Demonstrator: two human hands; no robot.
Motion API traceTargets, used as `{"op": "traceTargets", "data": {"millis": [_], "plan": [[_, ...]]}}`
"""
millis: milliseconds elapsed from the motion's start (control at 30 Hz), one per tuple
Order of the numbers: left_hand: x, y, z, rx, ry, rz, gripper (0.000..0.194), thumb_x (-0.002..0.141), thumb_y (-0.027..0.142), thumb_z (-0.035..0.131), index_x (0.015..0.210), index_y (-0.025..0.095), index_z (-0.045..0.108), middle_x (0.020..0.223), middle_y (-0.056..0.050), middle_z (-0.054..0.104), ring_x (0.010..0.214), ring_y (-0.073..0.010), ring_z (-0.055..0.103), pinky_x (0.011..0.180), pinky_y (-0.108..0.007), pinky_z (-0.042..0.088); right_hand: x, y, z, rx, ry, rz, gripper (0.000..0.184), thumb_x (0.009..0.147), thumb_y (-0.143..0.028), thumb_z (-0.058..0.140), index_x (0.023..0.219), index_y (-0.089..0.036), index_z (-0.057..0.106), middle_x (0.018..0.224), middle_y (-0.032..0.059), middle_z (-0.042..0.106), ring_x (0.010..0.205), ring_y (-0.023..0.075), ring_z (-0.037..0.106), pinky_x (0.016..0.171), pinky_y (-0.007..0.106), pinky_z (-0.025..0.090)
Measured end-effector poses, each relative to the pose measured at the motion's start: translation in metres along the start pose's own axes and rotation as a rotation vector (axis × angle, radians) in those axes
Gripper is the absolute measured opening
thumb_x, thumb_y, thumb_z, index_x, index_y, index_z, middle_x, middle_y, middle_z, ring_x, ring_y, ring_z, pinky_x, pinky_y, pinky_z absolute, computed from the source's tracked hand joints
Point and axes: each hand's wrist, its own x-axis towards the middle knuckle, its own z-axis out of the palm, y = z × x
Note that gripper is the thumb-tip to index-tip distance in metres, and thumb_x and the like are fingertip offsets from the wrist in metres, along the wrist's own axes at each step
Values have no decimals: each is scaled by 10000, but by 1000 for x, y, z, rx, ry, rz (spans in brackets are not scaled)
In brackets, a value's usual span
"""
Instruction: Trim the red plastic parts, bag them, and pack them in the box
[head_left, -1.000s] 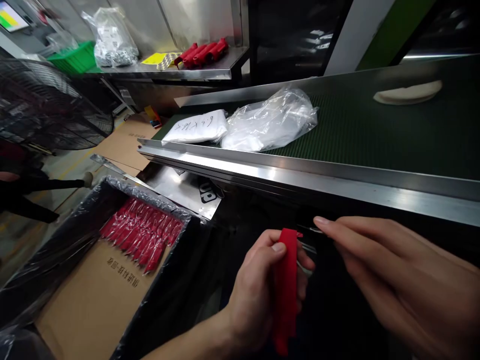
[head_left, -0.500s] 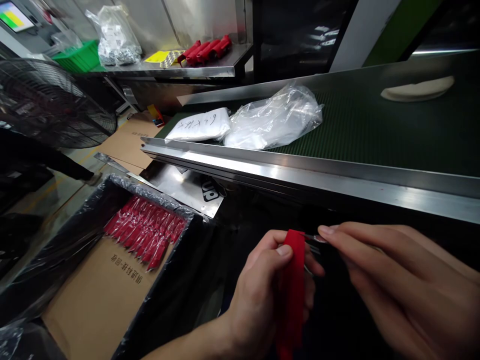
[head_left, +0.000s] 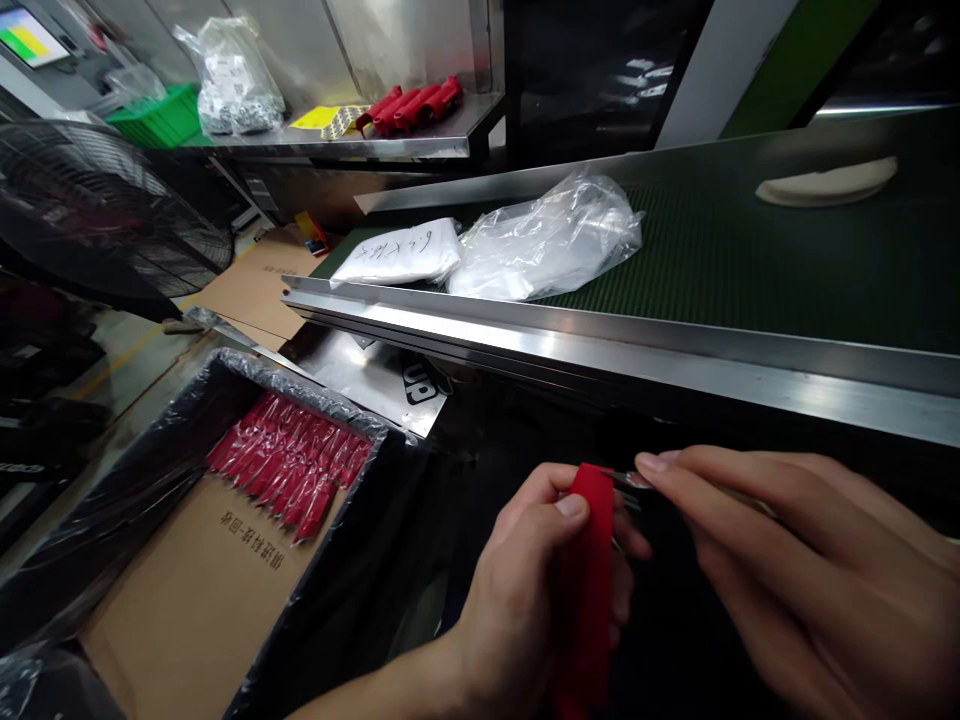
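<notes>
My left hand [head_left: 525, 590] is closed around a flat red sleeve [head_left: 583, 590], held upright low in the middle of the view. My right hand [head_left: 787, 570] pinches a thin metal piece [head_left: 626, 480] at the sleeve's top opening. The tip of that piece touches the sleeve's upper edge; I cannot make out what the piece is. Both hands sit just below the steel rail [head_left: 600, 355] of a conveyor.
At lower left stands a cardboard box [head_left: 187, 590] lined with black plastic, holding several bagged red sleeves [head_left: 289, 465]. On the green conveyor belt [head_left: 750, 260] lie clear plastic bags [head_left: 547, 240] and a white packet [head_left: 397, 250]. A fan [head_left: 97, 215] stands left. More red sleeves [head_left: 409, 105] lie on the back shelf.
My right hand has brought the metal piece leftward up to the top of the red sleeve. The left hand with the sleeve shifted slightly right and down.
</notes>
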Motion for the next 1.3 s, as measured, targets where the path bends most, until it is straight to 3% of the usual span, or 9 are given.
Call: {"op": "traceTargets", "data": {"millis": [300,567,933,1067,1233,1300], "plan": [[1,2,-2,-6,4,-8,217,901,363,453,933,156,509,845,-55,598,491,-71,473,409,-149,384,-6,-2,2,-10,-10,-13,516,927,-152,495,1428,-275,465,1225,12,621,1070,247,583,902,437,436],[0,1,-1,24,-1,22,227,899,372,468,915,153,523,842,-54,592,502,-74,479,422,-157,395,-3,-5,-3,2,31,21,519,934,-181,504,1436,-304,451,1255,32,606,1025,264,599,853,458,467],[-1,1,-2,21,-2,32,238,893,388,472,914,154,507,837,-51,588,482,-71,463,409,-159,376,0,-12,-5,-54,31,-2,414,949,-120,514,1347,-231,539,1195,39,630,1026,211,598,865,393,469],[-2,1,-2,17,-1,0,233,892,384,470,923,157,511,839,-48,590,482,-70,461,410,-159,385,-1,-12,-4,-67,33,-34,406,938,-108,524,1330,-209,558,1180,44,635,1028,213,598,857,387,462],[2,6,-2,20,43,-1,235,892,391,466,948,170,522,669,-4,531,450,-86,442,403,-166,393,-11,-15,5,-63,23,-133,467,907,-54,483,1343,-206,554,1188,42,638,1008,217,588,837,379,435],[5,10,-2,24,55,22,229,891,380,478,941,163,531,726,-19,548,484,-89,458,410,-165,400,-16,-18,9,-61,54,-137,433,920,-88,474,1315,-231,579,1156,33,653,983,211,594,838,374,432]]}}
